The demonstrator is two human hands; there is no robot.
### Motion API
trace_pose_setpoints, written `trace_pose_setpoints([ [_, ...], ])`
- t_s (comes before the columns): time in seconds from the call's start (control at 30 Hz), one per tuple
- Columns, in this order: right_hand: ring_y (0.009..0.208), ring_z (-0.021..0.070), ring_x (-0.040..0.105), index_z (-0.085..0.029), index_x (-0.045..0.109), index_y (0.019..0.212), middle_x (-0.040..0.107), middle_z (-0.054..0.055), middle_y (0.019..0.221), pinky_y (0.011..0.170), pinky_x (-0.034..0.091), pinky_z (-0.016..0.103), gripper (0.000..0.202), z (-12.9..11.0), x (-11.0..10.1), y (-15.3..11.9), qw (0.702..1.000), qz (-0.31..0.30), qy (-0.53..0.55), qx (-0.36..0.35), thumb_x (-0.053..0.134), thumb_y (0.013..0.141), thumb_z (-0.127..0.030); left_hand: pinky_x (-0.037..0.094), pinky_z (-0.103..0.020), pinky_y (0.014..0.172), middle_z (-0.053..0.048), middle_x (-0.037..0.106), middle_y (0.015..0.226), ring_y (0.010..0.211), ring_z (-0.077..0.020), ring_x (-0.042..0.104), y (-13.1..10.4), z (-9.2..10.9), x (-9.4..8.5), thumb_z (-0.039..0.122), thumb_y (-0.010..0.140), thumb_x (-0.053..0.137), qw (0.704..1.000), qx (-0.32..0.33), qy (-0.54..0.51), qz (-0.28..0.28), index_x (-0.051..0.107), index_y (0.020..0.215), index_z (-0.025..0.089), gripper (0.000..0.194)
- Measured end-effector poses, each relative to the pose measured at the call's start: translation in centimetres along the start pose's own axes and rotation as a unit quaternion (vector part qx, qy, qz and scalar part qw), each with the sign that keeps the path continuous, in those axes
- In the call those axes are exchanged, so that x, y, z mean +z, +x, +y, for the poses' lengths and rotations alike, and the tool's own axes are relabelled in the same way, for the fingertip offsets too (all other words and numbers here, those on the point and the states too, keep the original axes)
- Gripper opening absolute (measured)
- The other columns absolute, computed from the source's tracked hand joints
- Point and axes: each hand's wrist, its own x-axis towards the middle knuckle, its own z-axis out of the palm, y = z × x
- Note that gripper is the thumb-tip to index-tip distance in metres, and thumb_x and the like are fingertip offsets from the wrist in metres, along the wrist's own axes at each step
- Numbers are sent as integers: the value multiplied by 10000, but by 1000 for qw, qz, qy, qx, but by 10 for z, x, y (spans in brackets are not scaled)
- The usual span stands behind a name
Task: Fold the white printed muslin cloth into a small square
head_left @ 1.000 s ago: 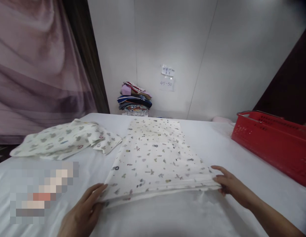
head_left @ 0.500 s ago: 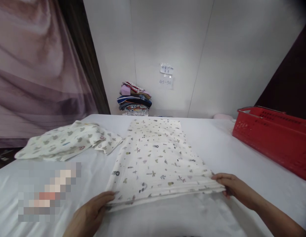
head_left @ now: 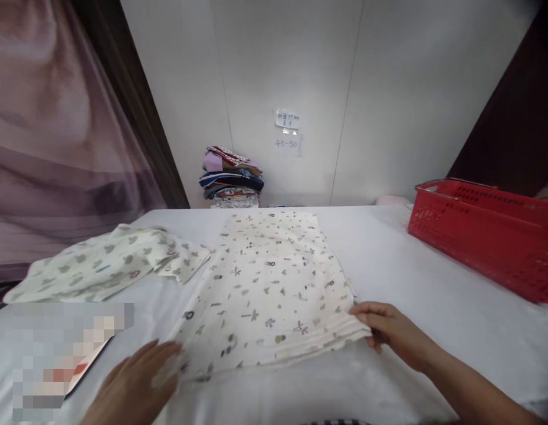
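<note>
A white cloth (head_left: 274, 283) printed with small palm trees and other little figures lies folded in a long strip down the middle of the table. My right hand (head_left: 384, 324) pinches its layered near right corner between thumb and fingers. At the near left corner my left hand (head_left: 141, 378) has its thumb and fingers apart, right beside the cloth's edge; whether the fingertips touch it I cannot tell. A second white cloth (head_left: 101, 262) with grey-green motifs lies crumpled to the left, its end meeting the strip's left edge.
A red plastic basket (head_left: 481, 242) stands at the right of the white-covered table (head_left: 389, 260). Folded fabrics (head_left: 232, 180) are stacked beyond the far edge, against the wall. A blurred-out flat object (head_left: 74, 366) lies at front left. A curtain (head_left: 65, 147) hangs at left.
The near left part of the cloth has flattened, and my left hand's fingers have spread off it. My right hand still grips its corner. The view has shifted slightly.
</note>
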Motion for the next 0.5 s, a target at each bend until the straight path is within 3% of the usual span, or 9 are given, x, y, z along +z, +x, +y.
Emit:
trace_pose_setpoints([
  [0.07, 477, 89, 486, -156, 658, 937, 504, -35, 537, 421, 337, 196, 318, -7, 13, 3, 1000, 1, -8, -17, 634, 735, -400, 448, -463, 971, -20, 636, 1162, 1160, -286, 524, 2, 42, -2, 464, 698, 594, 995, 91, -23, 31, 638, 1088, 278, 434],
  [0.17, 410, 73, 424, -145, 659, 980, 479, -51, 456, 402, 286, 193, 348, -19, 37, 13, 998, -27, -51, -41, 627, 746, -401, 491, -394, 928, -54, 572, 1251, 1133, -232, 545, 6, 121, 4, 412, 760, 601, 971, 212, -103, 32, 492, 1263, 270, 534],
  [0.23, 378, 60, 380, -143, 660, 1003, 463, -62, 420, 402, 268, 194, 352, -27, 53, 20, 994, -51, -80, -60, 626, 755, -390, 482, -423, 934, -97, 542, 1280, 1145, -254, 531, 10, 169, 14, 360, 726, 647, 957, 254, -140, 16, 404, 1329, 229, 663],
  [0.3, 371, 54, 369, -145, 665, 1012, 438, -76, 406, 416, 281, 197, 341, -35, 66, 25, 989, -64, -98, -88, 629, 763, -375, 463, -456, 947, -119, 518, 1297, 1160, -272, 513, 17, 203, 26, 300, 707, 655, 950, 258, -177, 7, 363, 1348, 204, 711],
  [0.4, 387, 51, 387, -157, 672, 1015, 436, -80, 439, 441, 322, 203, 314, -43, 79, 28, 984, -68, -97, -131, 630, 775, -356, 477, -426, 920, -111, 555, 1237, 1099, -237, 554, 28, 228, 36, 165, 741, 549, 946, 207, -250, 7, 388, 1314, 191, 596],
  [0.5, 404, 60, 427, -175, 656, 1056, 468, -68, 502, 436, 344, 210, 336, -42, 84, 31, 983, -85, -58, -153, 630, 782, -368, 509, -344, 855, -69, 624, 1119, 981, -181, 608, 39, 229, 37, 90, 755, 446, 931, 143, -335, -18, 470, 1242, 197, 499],
])
